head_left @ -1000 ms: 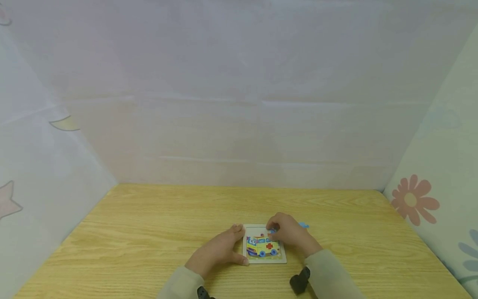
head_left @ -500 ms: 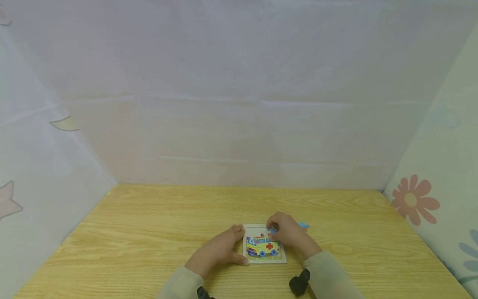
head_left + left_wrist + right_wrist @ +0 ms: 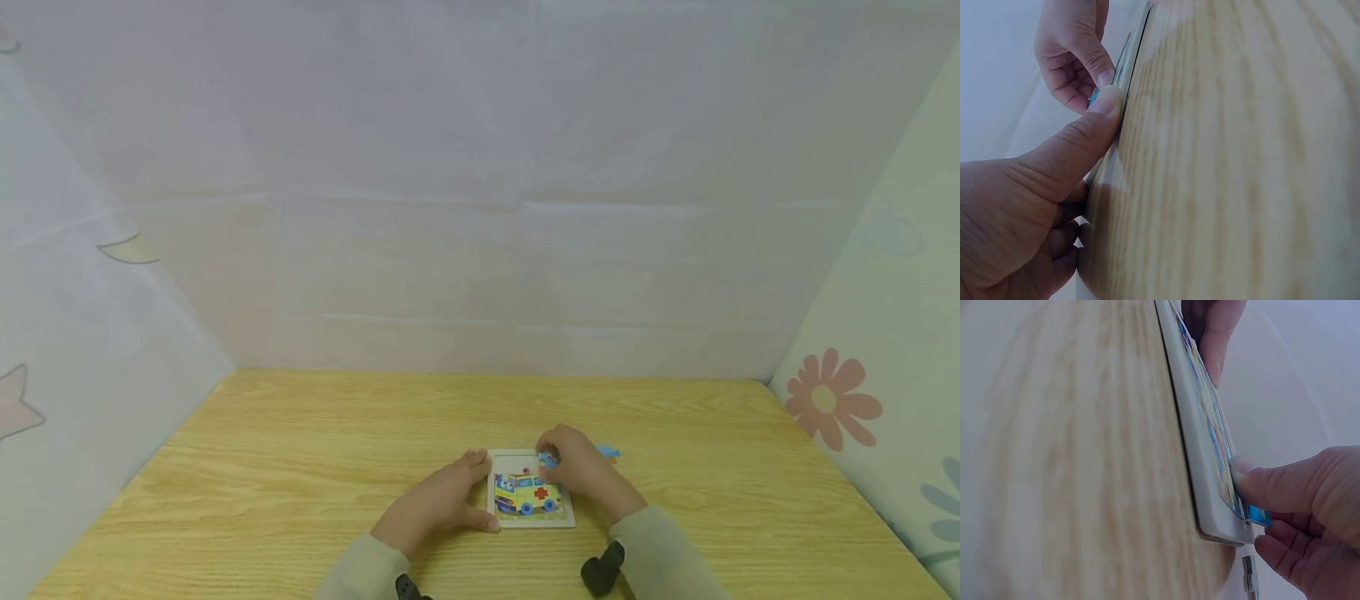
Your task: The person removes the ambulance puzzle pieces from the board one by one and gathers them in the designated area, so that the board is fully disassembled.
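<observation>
A small jigsaw puzzle board (image 3: 534, 524) with a pale frame lies on the wooden table, showing a yellow ambulance with a red cross. Its upper part is bare backing. My left hand (image 3: 438, 502) holds the board's left side, thumb at the near corner and fingers at the far one. Over the far right corner, my right hand (image 3: 579, 468) pinches a blue puzzle piece (image 3: 548, 459) between thumb and fingers. In the right wrist view this blue piece (image 3: 1259, 515) shows below the thumb, right at the frame's edge; the fingers partly hide it.
Another blue puzzle piece (image 3: 609, 452) lies on the table just beyond my right hand. The table (image 3: 337, 433) meets a pale cloth wall (image 3: 480, 275) at the back, with patterned cloth on both sides. A black wrist device (image 3: 602, 569) sits at my right cuff.
The pinched puzzle piece has shifted slightly in my right fingers, and more of its blue face shows. My left hand and the board have stayed in place.
</observation>
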`<state>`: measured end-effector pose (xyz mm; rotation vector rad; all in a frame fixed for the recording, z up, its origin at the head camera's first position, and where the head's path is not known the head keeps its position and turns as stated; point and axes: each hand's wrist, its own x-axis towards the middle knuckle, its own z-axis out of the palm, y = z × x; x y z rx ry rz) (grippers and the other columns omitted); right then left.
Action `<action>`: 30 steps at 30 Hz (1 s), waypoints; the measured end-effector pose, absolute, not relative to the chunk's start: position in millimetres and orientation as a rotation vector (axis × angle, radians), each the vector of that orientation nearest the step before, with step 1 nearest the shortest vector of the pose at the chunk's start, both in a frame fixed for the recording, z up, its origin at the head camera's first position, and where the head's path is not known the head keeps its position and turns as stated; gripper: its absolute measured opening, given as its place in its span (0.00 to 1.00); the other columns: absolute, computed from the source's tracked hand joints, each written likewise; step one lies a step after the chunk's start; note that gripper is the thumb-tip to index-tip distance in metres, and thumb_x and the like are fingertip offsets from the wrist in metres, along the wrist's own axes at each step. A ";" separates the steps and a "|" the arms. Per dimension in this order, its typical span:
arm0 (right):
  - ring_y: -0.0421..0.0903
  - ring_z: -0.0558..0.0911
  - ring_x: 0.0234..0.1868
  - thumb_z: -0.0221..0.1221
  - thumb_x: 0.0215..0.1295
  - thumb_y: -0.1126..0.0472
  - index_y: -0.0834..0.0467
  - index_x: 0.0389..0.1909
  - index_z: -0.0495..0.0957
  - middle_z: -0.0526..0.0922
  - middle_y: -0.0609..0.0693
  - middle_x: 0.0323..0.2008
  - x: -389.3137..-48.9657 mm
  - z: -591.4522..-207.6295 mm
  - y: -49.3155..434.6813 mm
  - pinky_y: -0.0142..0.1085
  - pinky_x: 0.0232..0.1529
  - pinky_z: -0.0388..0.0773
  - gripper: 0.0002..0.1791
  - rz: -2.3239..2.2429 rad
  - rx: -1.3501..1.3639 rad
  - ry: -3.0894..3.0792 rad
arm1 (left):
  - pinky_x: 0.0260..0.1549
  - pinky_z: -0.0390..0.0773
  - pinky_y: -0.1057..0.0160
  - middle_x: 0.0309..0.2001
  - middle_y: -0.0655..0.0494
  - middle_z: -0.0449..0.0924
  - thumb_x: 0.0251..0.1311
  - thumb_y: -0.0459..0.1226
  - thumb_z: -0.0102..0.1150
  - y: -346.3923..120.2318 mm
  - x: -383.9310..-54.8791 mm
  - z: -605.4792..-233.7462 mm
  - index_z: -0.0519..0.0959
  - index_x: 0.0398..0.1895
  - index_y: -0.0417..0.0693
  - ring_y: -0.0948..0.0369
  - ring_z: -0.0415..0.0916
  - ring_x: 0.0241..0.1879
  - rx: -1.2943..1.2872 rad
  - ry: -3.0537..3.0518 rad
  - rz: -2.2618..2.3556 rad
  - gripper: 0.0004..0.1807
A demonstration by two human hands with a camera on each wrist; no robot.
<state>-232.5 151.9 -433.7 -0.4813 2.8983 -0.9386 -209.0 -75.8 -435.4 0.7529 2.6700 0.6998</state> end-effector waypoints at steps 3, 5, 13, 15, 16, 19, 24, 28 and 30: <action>0.48 0.73 0.40 0.67 0.51 0.66 0.61 0.37 0.77 0.74 0.50 0.37 -231.2 -433.1 152.4 0.45 0.45 0.75 0.12 -0.939 -0.514 2.914 | 0.66 0.56 0.49 0.70 0.45 0.54 0.43 0.55 0.68 -75.8 -209.3 -436.1 0.59 0.67 0.38 0.47 0.50 0.70 0.752 2.670 0.703 0.51; 0.49 0.74 0.42 0.67 0.51 0.66 0.60 0.37 0.76 0.74 0.51 0.38 -230.1 -432.4 152.6 0.46 0.46 0.75 0.13 -0.945 -0.523 2.917 | 0.66 0.55 0.49 0.70 0.45 0.54 0.43 0.55 0.68 -75.9 -209.6 -436.7 0.59 0.67 0.38 0.47 0.50 0.70 0.752 2.670 0.704 0.51; 0.49 0.77 0.35 0.65 0.54 0.65 0.56 0.39 0.68 0.78 0.64 0.47 -226.2 -433.8 153.6 0.39 0.32 0.75 0.16 -0.987 -0.406 2.848 | 0.66 0.55 0.48 0.70 0.44 0.54 0.43 0.55 0.67 -76.2 -210.1 -436.9 0.59 0.68 0.37 0.47 0.49 0.70 0.757 2.669 0.709 0.51; 0.48 0.76 0.33 0.65 0.54 0.64 0.56 0.40 0.68 0.77 0.67 0.48 -225.8 -435.5 154.3 0.36 0.29 0.72 0.16 -1.004 -0.362 2.844 | 0.66 0.55 0.48 0.70 0.44 0.54 0.43 0.55 0.68 -76.2 -210.1 -436.9 0.59 0.68 0.37 0.47 0.49 0.70 0.757 2.672 0.705 0.51; 0.48 0.76 0.32 0.65 0.54 0.64 0.56 0.40 0.68 0.77 0.67 0.48 -225.7 -436.4 154.7 0.35 0.28 0.71 0.17 -1.016 -0.343 2.846 | 0.66 0.55 0.48 0.70 0.44 0.54 0.43 0.55 0.68 -76.0 -210.2 -437.1 0.59 0.67 0.37 0.47 0.50 0.70 0.759 2.674 0.702 0.51; 0.48 0.77 0.34 0.66 0.53 0.64 0.56 0.40 0.70 0.79 0.63 0.44 -225.8 -438.5 155.8 0.35 0.27 0.72 0.17 -1.052 -0.312 2.871 | 0.66 0.55 0.49 0.70 0.45 0.54 0.43 0.55 0.68 -75.6 -210.6 -437.5 0.59 0.68 0.38 0.47 0.49 0.70 0.758 2.676 0.700 0.51; 0.45 0.73 0.28 0.65 0.54 0.64 0.55 0.40 0.73 0.77 0.51 0.31 -227.2 -443.6 157.7 0.34 0.25 0.70 0.14 -1.190 -0.236 2.870 | 0.67 0.55 0.48 0.71 0.45 0.53 0.43 0.55 0.67 -75.7 -210.9 -438.3 0.59 0.68 0.38 0.47 0.49 0.70 0.743 2.668 0.708 0.51; 0.44 0.69 0.28 0.64 0.55 0.64 0.56 0.42 0.76 0.74 0.49 0.28 -228.3 -448.4 160.1 0.32 0.25 0.68 0.13 -1.337 -0.133 2.852 | 0.67 0.55 0.49 0.71 0.45 0.53 0.43 0.55 0.68 -75.6 -210.7 -438.1 0.59 0.68 0.38 0.48 0.49 0.70 0.744 2.672 0.693 0.51; 0.44 0.70 0.29 0.64 0.55 0.64 0.57 0.42 0.76 0.74 0.50 0.29 -229.0 -449.1 161.5 0.32 0.27 0.68 0.13 -1.414 -0.065 2.830 | 0.67 0.55 0.49 0.70 0.45 0.53 0.43 0.55 0.68 -75.5 -210.3 -437.9 0.59 0.68 0.38 0.48 0.49 0.70 0.745 2.675 0.687 0.51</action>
